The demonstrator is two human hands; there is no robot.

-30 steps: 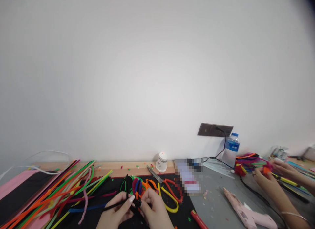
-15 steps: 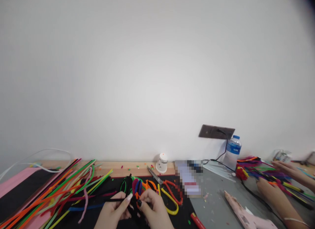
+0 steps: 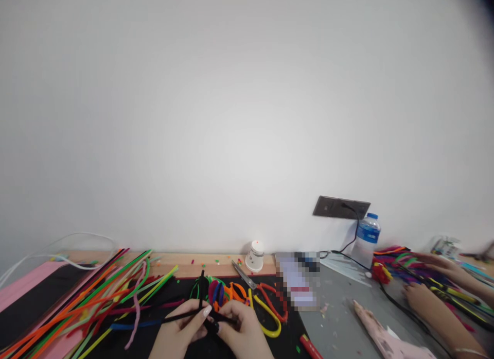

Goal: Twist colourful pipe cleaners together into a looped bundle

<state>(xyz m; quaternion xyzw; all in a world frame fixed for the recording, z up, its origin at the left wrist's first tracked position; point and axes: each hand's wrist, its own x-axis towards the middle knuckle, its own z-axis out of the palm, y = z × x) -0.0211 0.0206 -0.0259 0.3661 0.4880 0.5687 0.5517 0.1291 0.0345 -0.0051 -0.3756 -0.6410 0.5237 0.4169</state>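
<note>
Between my fingers are black pipe cleaners [image 3: 202, 287], one strand standing upright and others running out to the sides. My left hand [image 3: 180, 328] pinches them between thumb and finger. Close beside it, my right hand [image 3: 244, 329] is closed on the black strands too, its fingertips nearly meeting the left ones. Just behind my hands lie looped pipe cleaners in green, purple, blue and orange [image 3: 236, 293]. Scissors [image 3: 244, 274] with orange-red handles rest beyond my right hand, beside a bent yellow pipe cleaner [image 3: 275, 330]. The palms hide part of the black piece.
Many loose coloured pipe cleaners [image 3: 96, 302] spread to the left. A white paper cup [image 3: 254, 256] stands upside down by the wall. A blurred phone-like object [image 3: 297, 281], a water bottle [image 3: 365, 240] and a pink pouch-like thing [image 3: 386, 333] lie rightward. Another person's hands [image 3: 428, 302] work at far right.
The black strand now stands more upright above my left fingers, and another black strand shows across my right hand. At far right, the other person's hands have shifted among their pipe cleaners.
</note>
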